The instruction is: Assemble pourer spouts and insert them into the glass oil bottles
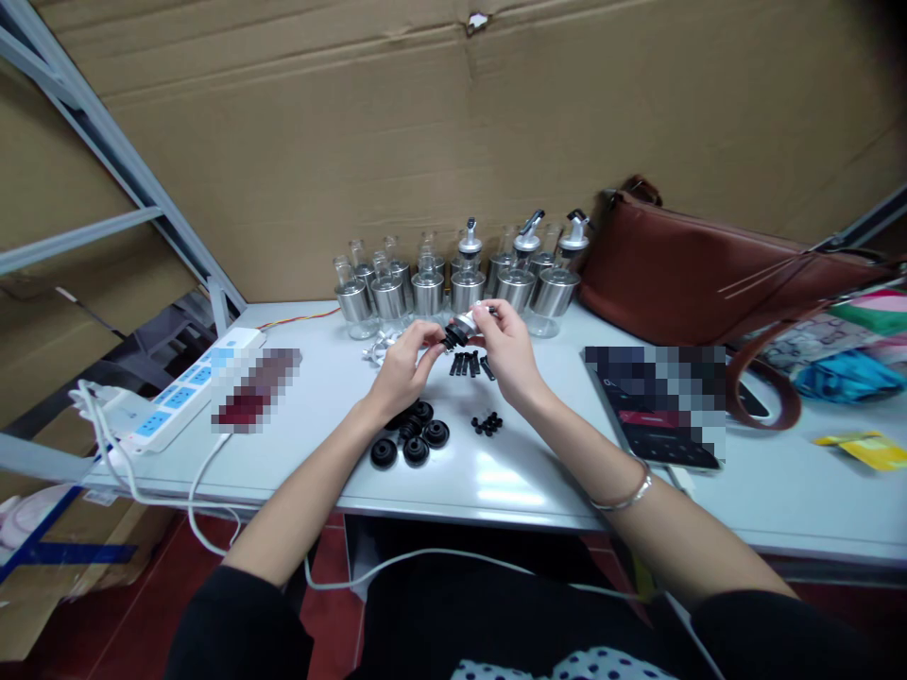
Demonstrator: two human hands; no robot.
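Above the middle of the table, both hands meet at a silver-and-black bottle pourer point(464, 327), held tilted. The fingers of my right hand point(511, 351) are closed round its silver cap. My left hand point(402, 370) pinches the black ribbed stopper end. Several black levers point(465, 364) lie on the table just below the hands. Nearer me are a cluster of black ribbed stoppers point(416, 450) and a small pile of black caps point(487, 423). Silver pourer parts point(380, 348) lie beside my left hand, partly hidden by it.
Glass bottles with steel sleeves point(427, 293) stand along the cardboard wall; three carry pourers point(526, 242). A power strip point(188, 387) and a blurred-out item point(256, 389) are left. A brown bag point(658, 274), tablet point(652, 416), tape roll point(788, 406) and yellow packet point(868, 450) are right.
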